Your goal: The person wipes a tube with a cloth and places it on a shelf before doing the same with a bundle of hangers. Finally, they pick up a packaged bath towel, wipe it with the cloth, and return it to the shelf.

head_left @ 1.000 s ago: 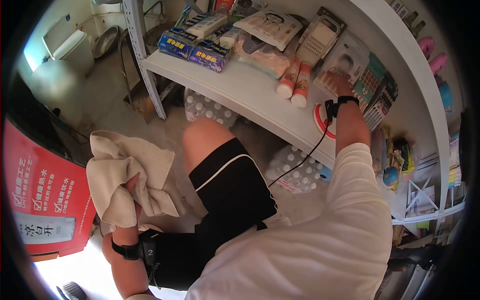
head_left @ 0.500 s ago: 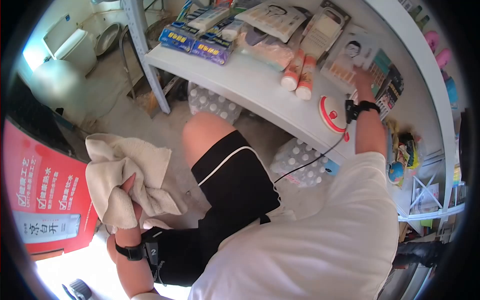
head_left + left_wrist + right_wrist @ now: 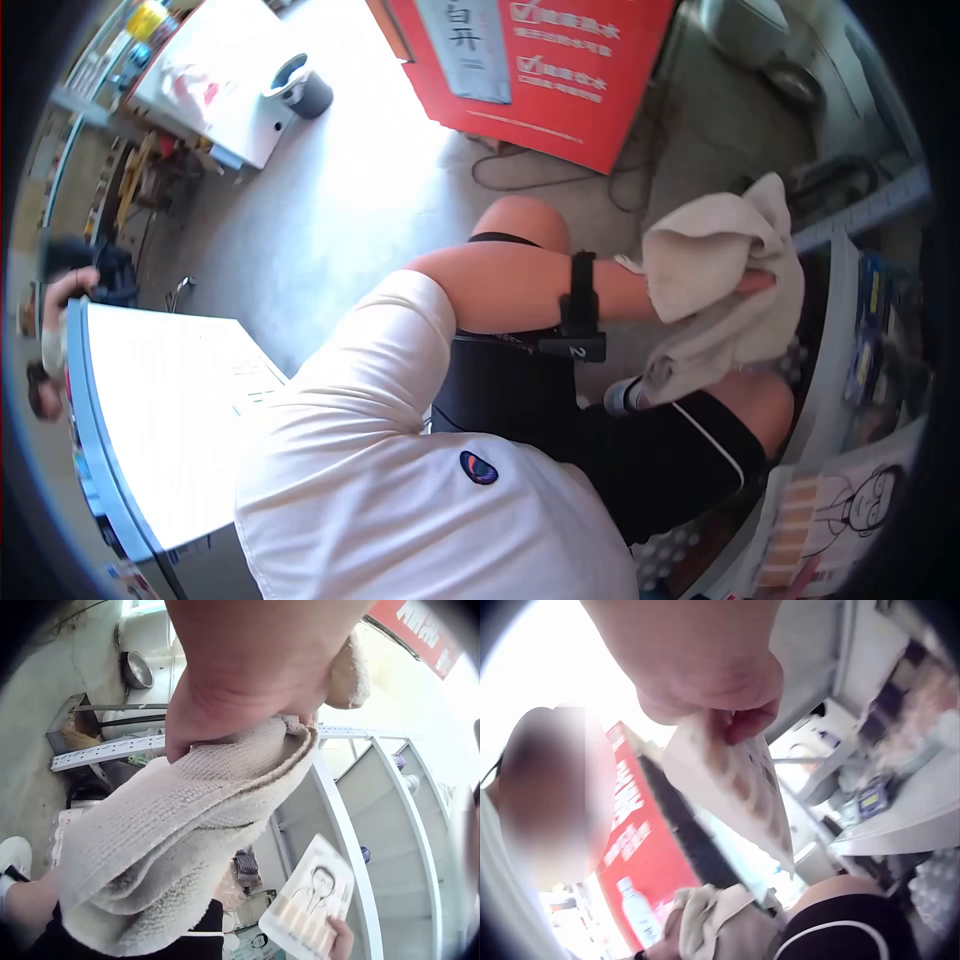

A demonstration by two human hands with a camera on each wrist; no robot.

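The grey floor (image 3: 350,220) spreads under everything, and the white shelf (image 3: 838,330) runs down the right of the head view, with blue boxes (image 3: 872,320) on it. A red panel (image 3: 560,95) with white lettering stands on the floor at the top of that view. The person sits with knees bent, in black shorts (image 3: 650,455) with a white stripe. Above one knee hangs the beige towel (image 3: 700,260), crumpled and folded over on itself; whether it touches the leg I cannot tell. A dark bin (image 3: 305,90) stands well apart, at upper left. Near the shelf is a flat packet (image 3: 315,889) printed with a drawn figure and tan strips. The left hand (image 3: 217,712) has a closed grip on the towel, cloth bunched beneath it. The right hand (image 3: 712,690) pinches the packet near its edge. Smallest, a dark badge (image 3: 478,467) sits on the white shirt (image 3: 400,490).
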